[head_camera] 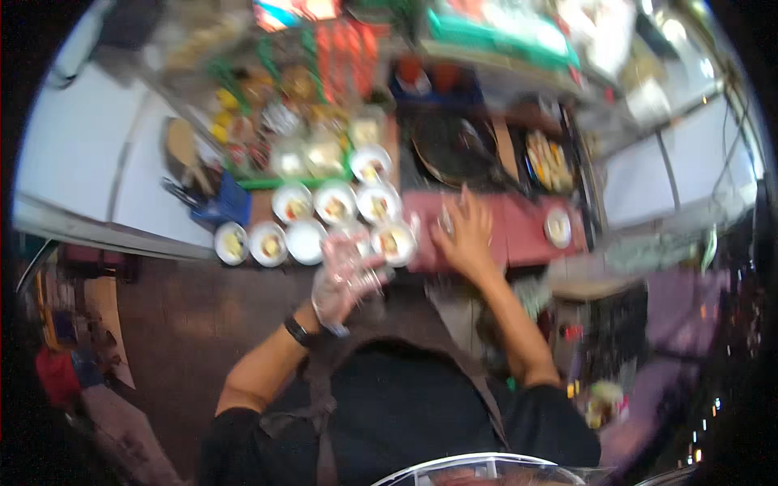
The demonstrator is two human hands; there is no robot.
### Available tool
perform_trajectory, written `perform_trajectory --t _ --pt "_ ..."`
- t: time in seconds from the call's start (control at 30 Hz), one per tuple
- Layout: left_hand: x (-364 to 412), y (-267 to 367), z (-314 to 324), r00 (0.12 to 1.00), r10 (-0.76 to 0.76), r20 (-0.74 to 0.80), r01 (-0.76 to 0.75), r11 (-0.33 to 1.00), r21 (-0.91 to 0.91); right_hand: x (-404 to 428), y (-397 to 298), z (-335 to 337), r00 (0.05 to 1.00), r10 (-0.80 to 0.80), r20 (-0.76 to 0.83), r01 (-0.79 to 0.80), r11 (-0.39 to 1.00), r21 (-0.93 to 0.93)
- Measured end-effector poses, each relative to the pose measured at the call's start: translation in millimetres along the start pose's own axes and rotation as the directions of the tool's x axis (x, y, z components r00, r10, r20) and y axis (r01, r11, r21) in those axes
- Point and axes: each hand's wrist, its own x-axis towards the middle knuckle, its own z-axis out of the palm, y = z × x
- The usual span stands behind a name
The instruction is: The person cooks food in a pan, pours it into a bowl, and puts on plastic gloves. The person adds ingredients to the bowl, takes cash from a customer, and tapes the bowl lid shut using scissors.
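Note:
My left hand point(343, 276), in a clear plastic glove, is blurred over the front row of small white bowls. Its fingers look spread; shiny patches beside it may be folds of the glove. My bare right hand point(469, 238) reaches over a red board point(516, 228) with fingers apart. A small shiny thing point(447, 222) shows by its thumb and index finger; whether it is held I cannot tell. Several white bowls with food, such as one bowl point(392, 244) near my left hand, stand left of the board. One bowl point(306, 242) looks plain white inside.
A dark round pan point(456, 146) sits behind the red board, its handle reaching right. Right of it is a tray of food pieces point(549, 163). A white cup point(557, 227) stands on the board. At left are a blue utensil holder point(225, 203) and a green-edged tray point(292, 182) with containers.

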Motion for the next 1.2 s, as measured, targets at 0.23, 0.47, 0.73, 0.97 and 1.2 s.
perform_trajectory --t 0.23,0.47,0.73,0.97,1.2 --pt "20 81 37 0.902 0.416 0.119 -0.373 0.886 -0.274 41 -191 -90 0.505 -0.837 -0.209 0.849 0.525 -0.051" --pt "-21 129 -9 0.869 0.465 0.169 -0.477 0.878 0.035 295 -331 -221 0.09 -0.715 -0.694 0.564 0.61 -0.556" --pt "-39 68 -103 0.918 0.168 0.36 -0.09 0.97 -0.225 576 -460 -256 0.065 -0.735 -0.675 0.855 0.39 -0.342" --pt "-66 73 -139 0.997 -0.073 -0.002 0.072 0.992 -0.101 591 -461 -180 0.176 -0.741 -0.648 0.848 0.448 -0.282" --pt "-59 83 -119 0.979 0.046 0.201 -0.034 0.998 -0.061 572 -407 -201 0.331 -0.729 -0.599 0.735 0.597 -0.32"
